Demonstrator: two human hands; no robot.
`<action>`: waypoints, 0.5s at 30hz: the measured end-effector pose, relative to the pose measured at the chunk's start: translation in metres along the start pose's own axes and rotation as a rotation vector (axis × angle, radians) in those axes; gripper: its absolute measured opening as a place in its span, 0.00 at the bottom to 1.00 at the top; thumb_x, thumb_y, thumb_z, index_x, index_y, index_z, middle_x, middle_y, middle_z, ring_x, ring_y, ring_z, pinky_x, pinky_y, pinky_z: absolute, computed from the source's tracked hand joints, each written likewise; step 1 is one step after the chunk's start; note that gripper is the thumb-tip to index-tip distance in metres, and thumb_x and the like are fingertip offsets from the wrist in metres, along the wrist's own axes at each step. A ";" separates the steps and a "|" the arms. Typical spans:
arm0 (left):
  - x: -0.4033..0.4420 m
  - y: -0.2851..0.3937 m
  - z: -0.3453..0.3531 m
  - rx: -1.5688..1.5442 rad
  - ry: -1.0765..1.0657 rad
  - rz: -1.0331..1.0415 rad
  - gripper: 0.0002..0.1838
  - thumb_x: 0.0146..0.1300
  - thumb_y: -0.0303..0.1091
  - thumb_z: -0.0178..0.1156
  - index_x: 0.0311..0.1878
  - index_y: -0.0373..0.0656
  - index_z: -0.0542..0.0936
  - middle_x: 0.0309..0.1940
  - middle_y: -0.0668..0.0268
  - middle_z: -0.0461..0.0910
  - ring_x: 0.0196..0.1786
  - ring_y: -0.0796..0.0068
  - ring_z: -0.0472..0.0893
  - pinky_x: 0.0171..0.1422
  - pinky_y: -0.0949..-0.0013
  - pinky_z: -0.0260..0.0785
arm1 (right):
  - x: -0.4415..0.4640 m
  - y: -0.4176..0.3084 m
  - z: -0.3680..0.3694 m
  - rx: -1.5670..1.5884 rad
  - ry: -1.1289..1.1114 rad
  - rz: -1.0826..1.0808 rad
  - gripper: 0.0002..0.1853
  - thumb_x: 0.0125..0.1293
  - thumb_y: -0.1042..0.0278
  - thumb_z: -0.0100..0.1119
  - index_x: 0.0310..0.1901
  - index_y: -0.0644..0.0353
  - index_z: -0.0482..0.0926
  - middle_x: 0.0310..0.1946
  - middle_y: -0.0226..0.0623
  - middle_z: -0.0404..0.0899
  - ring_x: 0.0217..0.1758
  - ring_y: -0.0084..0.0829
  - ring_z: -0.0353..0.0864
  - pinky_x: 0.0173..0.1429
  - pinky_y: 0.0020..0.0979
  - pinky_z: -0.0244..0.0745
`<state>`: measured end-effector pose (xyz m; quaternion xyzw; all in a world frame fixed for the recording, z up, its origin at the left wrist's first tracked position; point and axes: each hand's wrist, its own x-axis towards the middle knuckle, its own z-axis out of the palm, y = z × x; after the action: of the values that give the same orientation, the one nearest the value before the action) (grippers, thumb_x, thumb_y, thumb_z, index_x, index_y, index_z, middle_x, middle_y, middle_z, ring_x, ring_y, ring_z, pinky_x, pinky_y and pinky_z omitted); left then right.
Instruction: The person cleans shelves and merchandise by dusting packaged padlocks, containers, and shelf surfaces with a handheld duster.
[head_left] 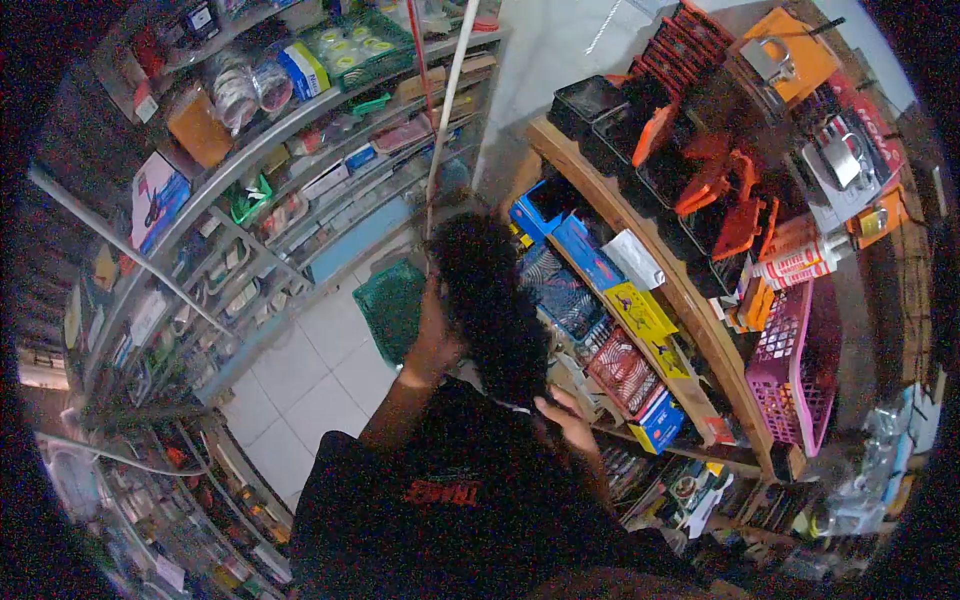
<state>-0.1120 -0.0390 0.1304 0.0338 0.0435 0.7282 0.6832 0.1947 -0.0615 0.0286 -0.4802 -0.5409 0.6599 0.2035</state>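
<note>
A dark bushy mass (495, 300) sits in the middle of the view, between the two hands and above a black shirt (480, 540) with red lettering; what it is cannot be told. The left hand (438, 325) is raised against its left edge, the fingers partly lost there, so I cannot tell whether they hold anything. The right hand (570, 420) is lower, near the mass's right edge, fingers bent beside something dark; its grip is unclear too. A pale pole (450, 110) slants down from the top to just above the left hand; whether they touch is hard to say. A red rod (418, 60) runs near it. Left of the left hand, a green tub (385, 310) stands on the tiled floor (290, 400), partly covered by that hand. The mass and shirt block the floor and lower shelving behind them. To the right, a blue box (660, 420), a red basket (628, 370) and yellow packs (640, 310) crowd below a wooden shelf edge (562, 152). Above that edge are black bins (590, 105) and orange pieces (735, 225), with a pink basket (785, 365) further right. Packed shelves with tape rolls (235, 95) curve along the left.
</note>
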 end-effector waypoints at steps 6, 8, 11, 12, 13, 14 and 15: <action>-0.005 -0.003 -0.010 0.473 0.021 0.267 0.28 0.72 0.53 0.39 0.65 0.42 0.67 0.57 0.56 0.75 0.59 0.58 0.75 0.63 0.53 0.67 | -0.002 -0.051 0.016 -0.152 -0.155 -0.028 0.14 0.66 0.66 0.61 0.51 0.61 0.78 0.40 0.23 0.78 0.40 0.15 0.72 0.46 0.21 0.67; -0.005 -0.005 -0.009 0.593 0.034 0.299 0.27 0.73 0.51 0.39 0.64 0.42 0.68 0.56 0.57 0.75 0.58 0.59 0.76 0.63 0.54 0.68 | -0.012 -0.045 0.030 -0.151 0.216 -0.012 0.13 0.68 0.65 0.59 0.50 0.61 0.79 0.38 0.21 0.77 0.40 0.14 0.71 0.46 0.20 0.66; 0.010 -0.002 0.016 0.200 0.165 0.032 0.25 0.73 0.49 0.41 0.63 0.42 0.68 0.56 0.59 0.75 0.58 0.60 0.76 0.62 0.55 0.69 | 0.000 -0.026 0.012 -0.169 0.024 0.029 0.15 0.67 0.63 0.61 0.51 0.62 0.78 0.37 0.21 0.76 0.40 0.15 0.71 0.46 0.20 0.65; 0.015 0.000 0.021 0.072 0.189 -0.041 0.25 0.73 0.49 0.41 0.63 0.42 0.68 0.56 0.59 0.76 0.58 0.60 0.76 0.62 0.55 0.70 | 0.004 -0.025 0.009 -0.180 -0.020 0.030 0.15 0.67 0.63 0.61 0.50 0.62 0.78 0.36 0.21 0.76 0.40 0.15 0.71 0.46 0.20 0.65; 0.019 0.001 0.021 0.048 0.151 -0.042 0.25 0.73 0.49 0.41 0.63 0.42 0.68 0.56 0.59 0.76 0.58 0.60 0.76 0.62 0.55 0.70 | 0.002 -0.033 0.011 -0.196 -0.031 0.020 0.15 0.67 0.62 0.61 0.49 0.63 0.79 0.35 0.21 0.76 0.40 0.15 0.71 0.46 0.21 0.65; 0.022 0.001 0.021 0.022 0.116 -0.048 0.25 0.73 0.49 0.41 0.63 0.42 0.69 0.56 0.59 0.76 0.58 0.60 0.76 0.62 0.55 0.70 | -0.004 -0.043 0.015 -0.211 -0.039 0.012 0.15 0.67 0.62 0.61 0.48 0.63 0.79 0.34 0.21 0.75 0.41 0.16 0.71 0.46 0.21 0.66; 0.023 0.000 0.019 -0.005 0.084 -0.054 0.25 0.73 0.50 0.41 0.63 0.42 0.69 0.56 0.59 0.76 0.58 0.61 0.76 0.62 0.55 0.70 | -0.019 -0.080 0.035 -0.345 0.175 -0.185 0.15 0.66 0.60 0.62 0.47 0.63 0.80 0.33 0.20 0.75 0.40 0.15 0.71 0.45 0.20 0.65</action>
<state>-0.1114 -0.0154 0.1493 0.0000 0.0712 0.7104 0.7002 0.1534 -0.0686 0.1076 -0.5118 -0.6678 0.4919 0.2241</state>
